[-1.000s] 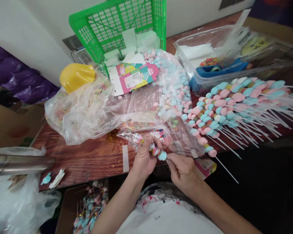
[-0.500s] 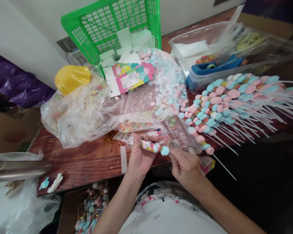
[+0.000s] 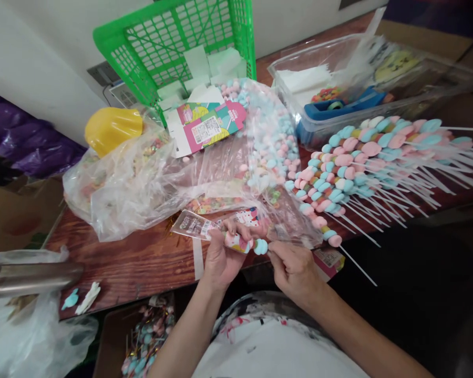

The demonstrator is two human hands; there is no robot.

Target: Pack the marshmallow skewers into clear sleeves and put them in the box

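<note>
Pinched: your right hand (image 3: 294,268) holds stick end of marshmallow skewer (image 3: 256,245); left hand (image 3: 220,254) closed round printed cellophane sleeve (image 3: 193,226) over its top, just above wooden table (image 3: 150,262) edge. Light, soft candy (squashes easily), slippery film; grip stick, not marshmallows.

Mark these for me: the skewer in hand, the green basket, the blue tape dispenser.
skewer in hand (image 3: 260,246): head view, blue marshmallow at its tip.
green basket (image 3: 114,33): head view, upper left rim.
blue tape dispenser (image 3: 362,98): head view, its blue body.

Left hand (image 3: 220,257) and right hand (image 3: 295,270) are bare; top (image 3: 284,352) white, red-printed.
</note>
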